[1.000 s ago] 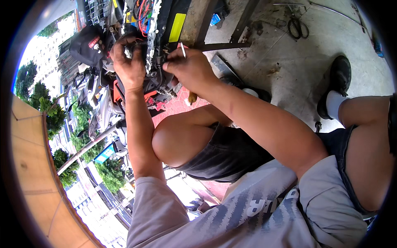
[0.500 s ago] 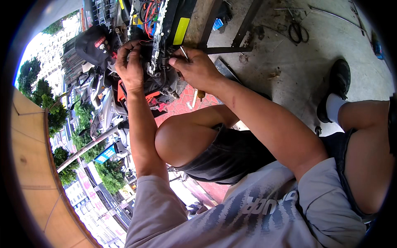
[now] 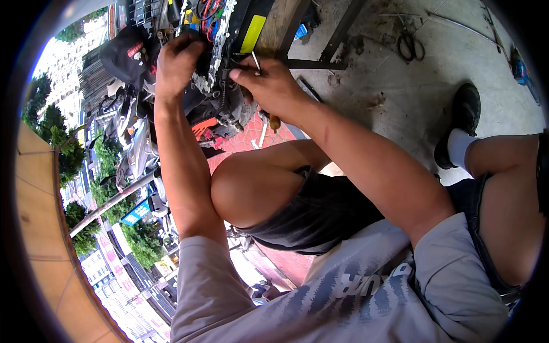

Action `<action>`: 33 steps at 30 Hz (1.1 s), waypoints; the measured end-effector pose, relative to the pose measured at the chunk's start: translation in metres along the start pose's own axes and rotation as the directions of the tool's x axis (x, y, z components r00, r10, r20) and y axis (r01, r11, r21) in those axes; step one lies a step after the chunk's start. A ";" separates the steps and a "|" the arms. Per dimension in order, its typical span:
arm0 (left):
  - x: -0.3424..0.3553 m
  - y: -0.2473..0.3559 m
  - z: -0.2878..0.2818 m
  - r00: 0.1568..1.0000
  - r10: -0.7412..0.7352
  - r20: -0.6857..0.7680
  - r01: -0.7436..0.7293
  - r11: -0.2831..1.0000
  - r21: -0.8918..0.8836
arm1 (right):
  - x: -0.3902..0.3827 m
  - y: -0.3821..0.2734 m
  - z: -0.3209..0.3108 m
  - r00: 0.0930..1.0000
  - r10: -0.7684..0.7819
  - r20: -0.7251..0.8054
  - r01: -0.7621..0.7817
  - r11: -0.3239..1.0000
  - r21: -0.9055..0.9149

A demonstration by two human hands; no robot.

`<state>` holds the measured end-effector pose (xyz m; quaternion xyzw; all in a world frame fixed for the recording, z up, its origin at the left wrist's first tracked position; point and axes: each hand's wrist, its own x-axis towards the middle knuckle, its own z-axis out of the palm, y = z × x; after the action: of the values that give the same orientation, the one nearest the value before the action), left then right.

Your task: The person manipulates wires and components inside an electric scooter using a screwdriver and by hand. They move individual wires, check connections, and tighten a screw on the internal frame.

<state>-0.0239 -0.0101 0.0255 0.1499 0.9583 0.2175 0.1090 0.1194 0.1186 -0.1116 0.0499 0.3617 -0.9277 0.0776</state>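
Note:
An opened dark housing (image 3: pixel 233 34) with pale, lumpy sealant along its edges (image 3: pixel 221 43) holds a bundle of red, blue and black wires (image 3: pixel 211 20). My left hand (image 3: pixel 176 67) is at the housing's left edge, fingers curled together; whatever lies between its fingertips is hidden. On the opposite side, my right hand (image 3: pixel 271 83) is closed, with thumb and forefinger against the housing's lower right edge. Above its knuckles sticks out a thin pale shaft (image 3: pixel 255 61), in line with an amber handle (image 3: pixel 275 123) below the palm, like one screwdriver. A black ribbed cable (image 3: pixel 222 98) hangs between the hands.
A dark cap (image 3: pixel 123 57) hangs to the left, with parked scooters (image 3: pixel 137 131) beyond it. Wooden and metal legs (image 3: pixel 343 31) stand at the right. Scissors (image 3: pixel 410 47) and thin rods lie on the concrete floor (image 3: pixel 394 103). My bent knee (image 3: pixel 243 186) is close below the hands.
My left hand has shifted slightly up and left and turned, its fingers now more curled over. The right hand stays near the housing's edge with the shaft and handle, slightly lower.

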 end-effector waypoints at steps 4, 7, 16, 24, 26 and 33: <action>-0.004 0.006 0.009 0.998 -0.012 -0.069 0.014 1.000 0.027 | 0.011 0.006 -0.002 1.000 -0.004 0.006 0.004 0.999 0.033; -0.013 0.003 0.014 0.987 -0.057 -0.148 0.041 0.993 -0.110 | 0.010 0.010 -0.009 0.999 -0.036 0.032 0.038 0.997 -0.065; -0.013 -0.018 0.020 0.986 -0.018 -0.165 -0.028 0.961 -0.275 | 0.005 0.020 -0.005 0.988 -0.142 -0.059 0.138 0.988 -0.075; -0.023 -0.030 0.032 0.958 0.112 -0.262 -0.196 0.926 -0.322 | 0.011 -0.003 -0.014 0.994 -0.095 0.050 0.102 0.982 -0.160; -0.025 -0.027 0.033 0.955 0.120 -0.272 -0.214 0.913 -0.347 | 0.005 -0.006 -0.013 0.997 -0.058 0.041 0.064 0.982 -0.175; -0.023 -0.010 0.032 0.968 0.182 -0.173 -0.226 0.930 -0.290 | -0.002 0.024 -0.017 0.936 -0.352 -0.025 0.314 0.863 -0.396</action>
<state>0.0035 -0.0139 -0.0038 0.2140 0.8971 0.3845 0.0387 0.1265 0.1129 -0.1391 0.0151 0.5435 -0.8341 -0.0932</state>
